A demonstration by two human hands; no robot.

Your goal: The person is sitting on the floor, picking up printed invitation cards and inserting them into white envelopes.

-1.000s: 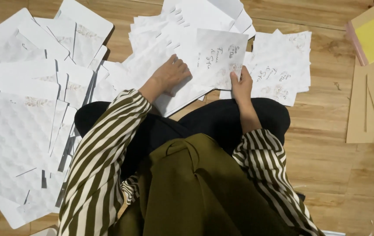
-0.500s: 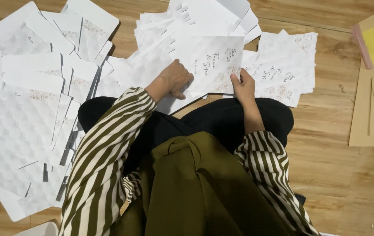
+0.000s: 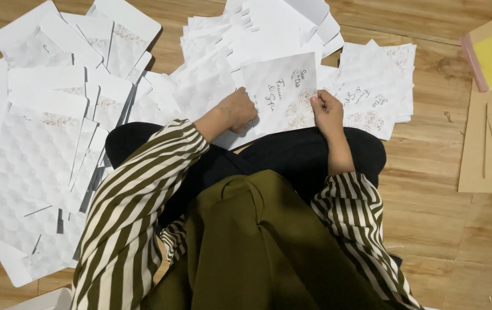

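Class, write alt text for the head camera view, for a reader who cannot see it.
A seated person's left hand and right hand hold a white printed card by its edges above the lap. Piles of similar white cards cover the wooden floor around them.

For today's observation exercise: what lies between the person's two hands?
In the head view, a white card with script and flowers spans the gap; the left hand and right hand each grip one side.

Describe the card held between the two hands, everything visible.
The card is a white rectangular sheet, seemingly stiff paper, with a quilted pattern, dark script lettering and a pale floral corner. It faces up, slightly tilted, above the person's lap. The left hand presses its left edge; the right hand pinches its right edge. It overlaps similar cards on the wooden floor.
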